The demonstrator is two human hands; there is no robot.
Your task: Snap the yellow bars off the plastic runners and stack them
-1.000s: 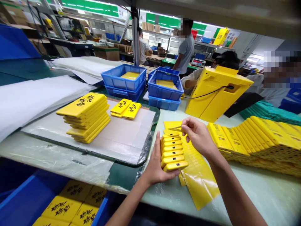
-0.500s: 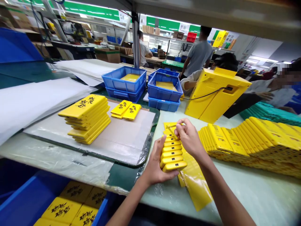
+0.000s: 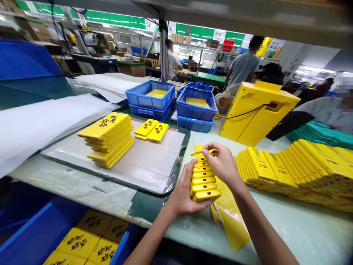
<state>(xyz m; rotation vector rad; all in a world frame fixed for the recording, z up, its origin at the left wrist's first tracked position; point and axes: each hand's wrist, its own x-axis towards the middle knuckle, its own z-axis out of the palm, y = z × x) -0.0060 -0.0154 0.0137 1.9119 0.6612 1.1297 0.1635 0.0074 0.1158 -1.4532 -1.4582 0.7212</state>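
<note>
My left hand (image 3: 183,187) is wrapped round a row of yellow power banks (image 3: 204,180), several stacked with their small dark ports facing me. At the far end of the row, my right hand (image 3: 220,160) is pinched at a thin yellow strip, mostly hidden by the fingers. Beneath the hands, yellow film sheets (image 3: 233,221) lie on the table. A stack of yellow power banks with black lettering (image 3: 107,140) stands on the covered mat (image 3: 154,165) to the left, with a few more (image 3: 158,132) lying behind it.
Long rows of yellow cases (image 3: 298,165) fill the right side. Blue bins (image 3: 195,123) and a large yellow box with a black cable (image 3: 256,114) stand at the back. White sheets (image 3: 55,121) lie at left. Below the table edge, a blue crate (image 3: 35,228) holds yellow boxes. Co-workers (image 3: 242,64) are beyond.
My right hand has shifted slightly and its fingers have come down at the far end of the row. The strip, plainly visible before, is now mostly hidden. The view has turned slightly left.
</note>
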